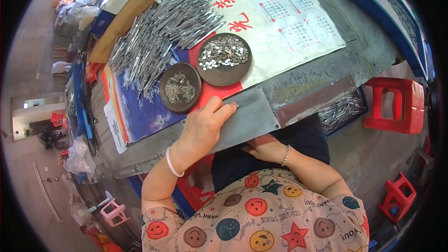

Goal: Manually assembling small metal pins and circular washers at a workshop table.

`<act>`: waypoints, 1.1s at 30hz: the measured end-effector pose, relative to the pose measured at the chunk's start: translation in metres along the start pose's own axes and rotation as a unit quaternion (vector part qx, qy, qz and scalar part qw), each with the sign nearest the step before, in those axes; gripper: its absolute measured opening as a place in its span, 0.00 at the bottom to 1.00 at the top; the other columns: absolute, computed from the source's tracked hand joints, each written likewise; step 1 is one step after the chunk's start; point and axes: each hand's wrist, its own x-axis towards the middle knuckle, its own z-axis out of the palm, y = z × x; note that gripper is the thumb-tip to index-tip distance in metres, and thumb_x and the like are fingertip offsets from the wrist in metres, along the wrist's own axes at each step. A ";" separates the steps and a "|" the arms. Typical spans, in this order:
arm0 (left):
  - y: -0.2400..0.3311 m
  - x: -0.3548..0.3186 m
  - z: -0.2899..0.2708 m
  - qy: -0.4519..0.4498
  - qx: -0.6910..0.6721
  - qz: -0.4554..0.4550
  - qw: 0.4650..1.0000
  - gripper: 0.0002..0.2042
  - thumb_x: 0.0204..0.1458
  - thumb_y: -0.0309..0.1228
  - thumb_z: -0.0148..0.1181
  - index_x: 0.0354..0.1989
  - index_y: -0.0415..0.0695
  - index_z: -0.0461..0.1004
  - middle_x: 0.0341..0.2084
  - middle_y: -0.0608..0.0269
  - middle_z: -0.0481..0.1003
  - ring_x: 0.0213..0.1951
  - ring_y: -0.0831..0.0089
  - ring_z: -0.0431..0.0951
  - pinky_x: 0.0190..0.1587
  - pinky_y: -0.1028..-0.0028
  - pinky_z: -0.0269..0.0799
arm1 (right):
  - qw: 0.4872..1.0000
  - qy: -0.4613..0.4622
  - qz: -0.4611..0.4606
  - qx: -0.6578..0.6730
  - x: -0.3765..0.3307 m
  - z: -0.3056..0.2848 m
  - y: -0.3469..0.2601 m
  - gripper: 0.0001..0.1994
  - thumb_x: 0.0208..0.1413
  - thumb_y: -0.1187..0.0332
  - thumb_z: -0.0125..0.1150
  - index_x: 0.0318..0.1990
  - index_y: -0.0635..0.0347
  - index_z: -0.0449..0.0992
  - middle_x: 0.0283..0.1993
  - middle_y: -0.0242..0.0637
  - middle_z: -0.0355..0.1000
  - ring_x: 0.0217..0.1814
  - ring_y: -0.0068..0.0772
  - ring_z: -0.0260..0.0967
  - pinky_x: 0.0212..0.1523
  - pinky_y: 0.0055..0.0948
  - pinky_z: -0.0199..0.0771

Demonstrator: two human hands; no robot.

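My left hand point(204, 128) is over a flat grey metal plate point(249, 116) at the table's near edge. Its thumb and forefinger are closed together, with a tiny shiny bit at their tips, too small to name. My right hand point(267, 148) is low at the plate's near edge, above my dark lap; its fingertips are hidden under the plate. Beyond my left hand stand two dark round dishes. The smaller dish point(198, 75) holds small thin silvery metal pieces point(179, 88). In the larger dish point(224, 79) lie many small shiny metal discs point(223, 51).
A big heap of thin metal rods point(172, 23) covers the far left of the table, on printed sheets. A calendar sheet point(298, 28) spreads to the right. A brown metal strip point(317, 102) lines the near edge, above a bin of metal rods point(343, 109). Red stools point(396, 105) stand right.
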 end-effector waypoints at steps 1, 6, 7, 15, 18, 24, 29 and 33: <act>0.001 -0.004 0.001 0.012 0.006 -0.010 1.000 0.16 0.46 0.17 0.51 0.45 0.43 0.73 0.31 0.55 0.67 0.29 0.52 0.74 0.28 0.61 0.70 | 1.000 -0.001 -0.005 -0.002 0.001 -0.008 -0.009 0.16 0.55 0.59 0.56 0.43 0.62 0.72 0.36 0.51 0.73 0.40 0.56 0.71 0.43 0.46 0.72; 0.017 -0.035 0.017 0.117 -0.045 -0.023 0.992 0.16 0.49 0.16 0.52 0.48 0.40 0.72 0.31 0.54 0.69 0.27 0.59 0.75 0.28 0.68 0.71 | 0.974 -0.142 0.002 0.179 -0.004 -0.057 -0.064 0.12 0.56 0.62 0.56 0.37 0.64 0.71 0.35 0.48 0.72 0.38 0.53 0.71 0.39 0.43 0.70; 0.028 -0.043 0.012 0.113 -0.143 -0.068 0.981 0.16 0.51 0.17 0.53 0.49 0.38 0.71 0.32 0.55 0.70 0.26 0.65 0.74 0.27 0.71 0.70 | 0.964 -0.108 -0.020 0.243 -0.005 -0.068 -0.079 0.11 0.57 0.63 0.56 0.36 0.64 0.71 0.33 0.47 0.72 0.36 0.53 0.71 0.37 0.42 0.70; 0.074 -0.092 0.042 0.145 -0.555 -0.152 0.805 0.16 0.61 0.24 0.47 0.58 0.38 0.64 0.32 0.65 0.73 0.21 0.88 0.64 0.23 0.87 0.60 | 0.956 0.190 -0.070 0.214 -0.005 -0.085 -0.113 0.06 0.52 0.74 0.61 0.33 0.65 0.71 0.29 0.40 0.68 0.25 0.33 0.69 0.26 0.26 0.68; 0.081 -0.101 0.055 0.166 -0.600 -0.133 0.771 0.16 0.61 0.22 0.46 0.58 0.38 0.62 0.34 0.66 0.72 0.23 0.89 0.64 0.25 0.88 0.60 | 0.963 0.192 -0.091 0.167 -0.003 -0.077 -0.116 0.07 0.49 0.75 0.63 0.33 0.65 0.71 0.27 0.40 0.67 0.23 0.35 0.68 0.23 0.28 0.68; 0.100 -0.105 0.084 0.258 -0.643 -0.106 0.714 0.16 0.62 0.20 0.43 0.58 0.37 0.59 0.43 0.61 0.70 0.38 0.83 0.69 0.41 0.85 0.66 | 0.969 0.199 -0.119 0.083 -0.005 -0.069 -0.124 0.06 0.47 0.77 0.62 0.31 0.65 0.70 0.25 0.40 0.67 0.22 0.38 0.68 0.22 0.29 0.67; 0.107 -0.106 0.100 0.335 -0.613 -0.085 0.710 0.15 0.61 0.18 0.42 0.57 0.35 0.57 0.48 0.55 0.69 0.49 0.76 0.70 0.51 0.78 0.66 | 0.975 0.181 -0.083 0.095 -0.007 -0.063 -0.131 0.05 0.48 0.76 0.61 0.28 0.65 0.69 0.23 0.40 0.66 0.20 0.38 0.67 0.21 0.29 0.66; 0.113 -0.108 0.106 0.353 -0.540 -0.041 0.763 0.15 0.61 0.20 0.43 0.56 0.38 0.55 0.47 0.55 0.68 0.45 0.77 0.70 0.47 0.79 0.67 | 0.955 0.232 -0.136 0.124 -0.008 -0.055 -0.125 0.07 0.49 0.75 0.60 0.26 0.64 0.67 0.19 0.38 0.62 0.16 0.34 0.60 0.17 0.27 0.59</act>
